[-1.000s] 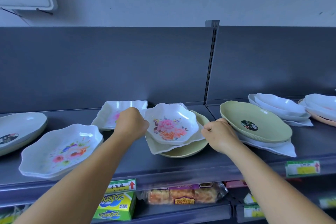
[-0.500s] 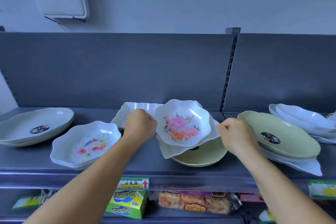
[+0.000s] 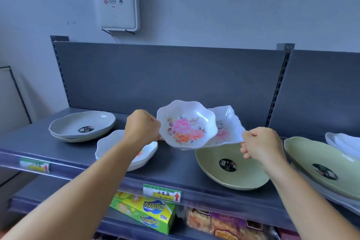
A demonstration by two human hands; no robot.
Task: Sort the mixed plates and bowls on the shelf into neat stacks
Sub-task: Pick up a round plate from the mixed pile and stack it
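A white scalloped bowl with pink and orange flowers (image 3: 186, 123) rests on a white square floral plate (image 3: 227, 126); both are held up, tilted, above the grey shelf (image 3: 171, 163). My left hand (image 3: 142, 126) grips their left edge and my right hand (image 3: 260, 145) grips the square plate's right edge. Under them a green round plate (image 3: 229, 167) with a black sticker lies on the shelf. Another white floral bowl (image 3: 109, 146) sits behind my left forearm, partly hidden.
Two stacked grey-green plates (image 3: 82, 125) lie at the left. A green oval plate (image 3: 323, 165) on white plates sits at the right, with more white dishes (image 3: 344, 144) behind. Boxes (image 3: 144, 213) and snack packs (image 3: 224, 224) fill the lower shelf. A white box (image 3: 116, 4) hangs on the wall.
Both hands have lifted the floral bowl and the square plate off the green plate, which now lies uncovered. The view has swung left and the stack has risen.
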